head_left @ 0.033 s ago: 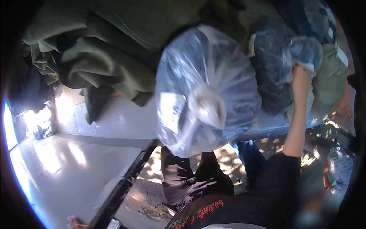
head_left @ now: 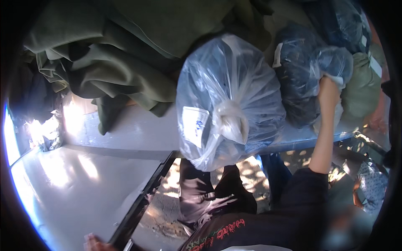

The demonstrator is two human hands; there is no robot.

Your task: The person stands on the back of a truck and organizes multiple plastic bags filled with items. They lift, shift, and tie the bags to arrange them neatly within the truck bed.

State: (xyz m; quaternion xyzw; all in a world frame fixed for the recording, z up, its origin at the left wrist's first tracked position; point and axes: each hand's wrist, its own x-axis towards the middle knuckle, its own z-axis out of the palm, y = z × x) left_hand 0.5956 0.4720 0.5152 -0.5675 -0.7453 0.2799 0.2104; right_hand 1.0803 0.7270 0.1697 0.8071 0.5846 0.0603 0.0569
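My right hand (head_left: 328,94) is closed on the gathered neck of a clear plastic bag (head_left: 295,79) packed with dark blue contents, on the right of the grey surface. My fingertips are partly hidden by the plastic. In the middle, a larger knotted clear plastic bag (head_left: 230,79) with bluish contents and a white label overhangs the surface's front edge; neither hand touches it. At the lower left, my left hand (head_left: 98,243) shows only in part beside the dark table edge, fingers stretched out and holding nothing I can see.
Dark green cloth (head_left: 125,75) is heaped at the back left. Near it is a grey metal tabletop (head_left: 83,184) with a dark edge bar (head_left: 140,203). Right of the held bag stand a green bundle (head_left: 362,85) and another plastic-wrapped dark bundle (head_left: 343,27). Another person (head_left: 372,186) is at the lower right.
The view has shifted slightly. More of my left hand shows at the lower edge, a little further right. My right hand sits slightly lower, still on the same bag's neck.
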